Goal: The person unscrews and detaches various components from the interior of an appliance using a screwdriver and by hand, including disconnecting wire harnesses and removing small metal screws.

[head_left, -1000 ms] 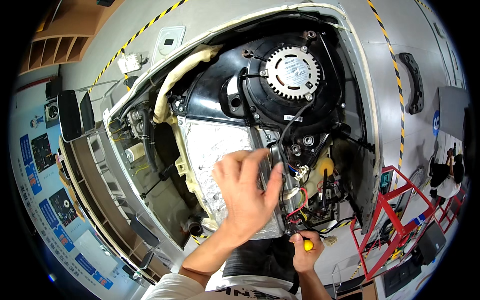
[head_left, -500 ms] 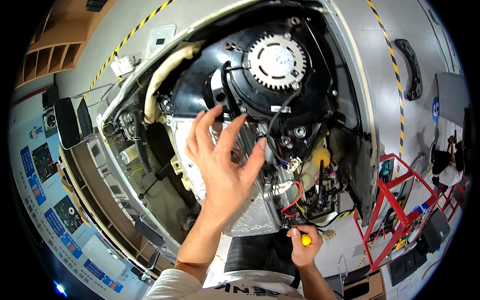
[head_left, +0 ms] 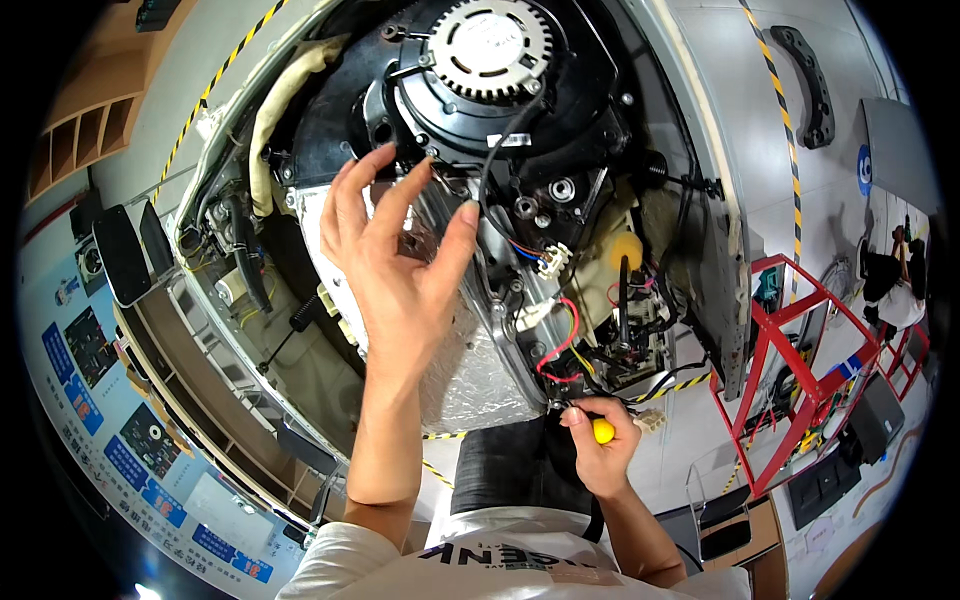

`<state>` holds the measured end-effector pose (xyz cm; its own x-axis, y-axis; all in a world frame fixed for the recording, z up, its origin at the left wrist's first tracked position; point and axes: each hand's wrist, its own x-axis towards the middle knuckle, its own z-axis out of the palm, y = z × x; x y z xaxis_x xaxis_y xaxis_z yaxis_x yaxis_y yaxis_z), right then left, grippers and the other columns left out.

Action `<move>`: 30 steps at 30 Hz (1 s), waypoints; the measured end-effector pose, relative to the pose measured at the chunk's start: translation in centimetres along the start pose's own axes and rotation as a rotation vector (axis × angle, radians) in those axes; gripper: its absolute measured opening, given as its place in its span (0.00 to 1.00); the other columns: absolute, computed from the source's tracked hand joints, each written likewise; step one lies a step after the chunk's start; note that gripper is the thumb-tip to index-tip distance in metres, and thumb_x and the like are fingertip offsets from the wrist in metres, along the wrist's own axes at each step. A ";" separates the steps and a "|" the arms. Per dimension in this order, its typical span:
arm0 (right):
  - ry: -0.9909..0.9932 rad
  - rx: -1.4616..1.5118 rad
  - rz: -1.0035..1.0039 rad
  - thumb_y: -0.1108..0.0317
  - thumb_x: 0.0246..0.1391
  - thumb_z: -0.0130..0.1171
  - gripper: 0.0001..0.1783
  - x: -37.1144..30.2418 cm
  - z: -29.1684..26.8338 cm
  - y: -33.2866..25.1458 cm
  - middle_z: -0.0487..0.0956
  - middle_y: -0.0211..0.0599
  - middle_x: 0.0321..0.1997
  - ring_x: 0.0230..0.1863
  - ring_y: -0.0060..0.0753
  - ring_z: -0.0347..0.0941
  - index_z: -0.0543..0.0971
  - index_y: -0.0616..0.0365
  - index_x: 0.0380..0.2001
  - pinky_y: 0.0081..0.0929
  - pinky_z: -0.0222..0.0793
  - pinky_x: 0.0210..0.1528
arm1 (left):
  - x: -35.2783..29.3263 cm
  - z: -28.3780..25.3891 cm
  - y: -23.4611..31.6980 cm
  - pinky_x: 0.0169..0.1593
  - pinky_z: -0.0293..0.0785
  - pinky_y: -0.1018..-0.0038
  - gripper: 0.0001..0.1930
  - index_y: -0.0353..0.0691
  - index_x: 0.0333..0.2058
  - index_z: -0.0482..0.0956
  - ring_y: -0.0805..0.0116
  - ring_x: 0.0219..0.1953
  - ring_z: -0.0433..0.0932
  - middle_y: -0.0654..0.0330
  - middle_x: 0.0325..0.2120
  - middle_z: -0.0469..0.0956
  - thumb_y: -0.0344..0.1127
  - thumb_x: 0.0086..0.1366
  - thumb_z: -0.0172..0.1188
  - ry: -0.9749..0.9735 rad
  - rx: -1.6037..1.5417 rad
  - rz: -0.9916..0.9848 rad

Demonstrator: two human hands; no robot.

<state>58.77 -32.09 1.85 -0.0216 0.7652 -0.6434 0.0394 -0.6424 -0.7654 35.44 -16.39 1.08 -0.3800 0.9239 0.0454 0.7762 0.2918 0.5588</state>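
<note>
My left hand (head_left: 400, 270) is over the foil-covered panel (head_left: 480, 375) of an opened machine, its fingers spread and curved with nothing between them. Its fingertips are close to the lower edge of the black housing (head_left: 335, 135), which carries a toothed metal disc (head_left: 490, 47). Lower right, my right hand (head_left: 603, 455) is closed round a yellow-handled screwdriver (head_left: 603, 431) at the panel's bottom corner. The fingers hide much of the tool, and I cannot make out its tip. Red and yellow wires (head_left: 568, 345) and a white connector (head_left: 553, 262) lie above this hand.
The machine's pale metal casing (head_left: 715, 190) surrounds the parts. A red metal frame (head_left: 795, 400) stands on the right, with a person (head_left: 895, 280) beyond it. A dark curved bar (head_left: 803, 85) lies on the floor. Wooden shelving (head_left: 85, 125) stands at the far left.
The whole machine sits higher and further left in the picture, as the view has shifted. Both hands keep much the same pose, the left spread and the right closed on the screwdriver.
</note>
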 end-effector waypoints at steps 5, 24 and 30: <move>0.005 -0.009 -0.040 0.78 0.56 0.64 0.11 0.1 0.2 0.2 0.78 0.32 0.37 0.35 0.18 0.72 0.80 0.66 0.43 0.18 0.69 0.39 | -0.2 0.2 0.0 0.66 0.50 0.56 0.22 0.40 0.45 0.84 0.50 0.63 0.60 0.55 0.56 0.72 0.44 0.53 0.73 0.026 0.020 0.021; 0.033 -0.262 -0.336 0.78 0.54 0.65 0.12 1.2 0.3 0.7 0.82 0.39 0.38 0.35 0.26 0.79 0.80 0.65 0.43 0.22 0.74 0.39 | -11.5 -2.2 0.5 0.70 0.31 0.44 0.37 0.39 0.70 0.55 0.36 0.72 0.42 0.38 0.71 0.46 0.50 0.68 0.53 -0.237 0.363 0.026; 0.058 -0.207 -0.299 0.78 0.55 0.64 0.10 1.1 0.5 0.8 0.83 0.38 0.37 0.35 0.24 0.79 0.81 0.65 0.42 0.21 0.74 0.39 | -11.7 -1.5 0.2 0.70 0.33 0.44 0.38 0.40 0.70 0.56 0.37 0.72 0.44 0.39 0.70 0.48 0.50 0.65 0.54 -0.157 0.401 0.060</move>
<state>58.26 -31.79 0.52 -0.0064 0.9228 -0.3853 0.2409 -0.3726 -0.8962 39.34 -27.49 1.88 -0.2709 0.9596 -0.0761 0.9405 0.2807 0.1913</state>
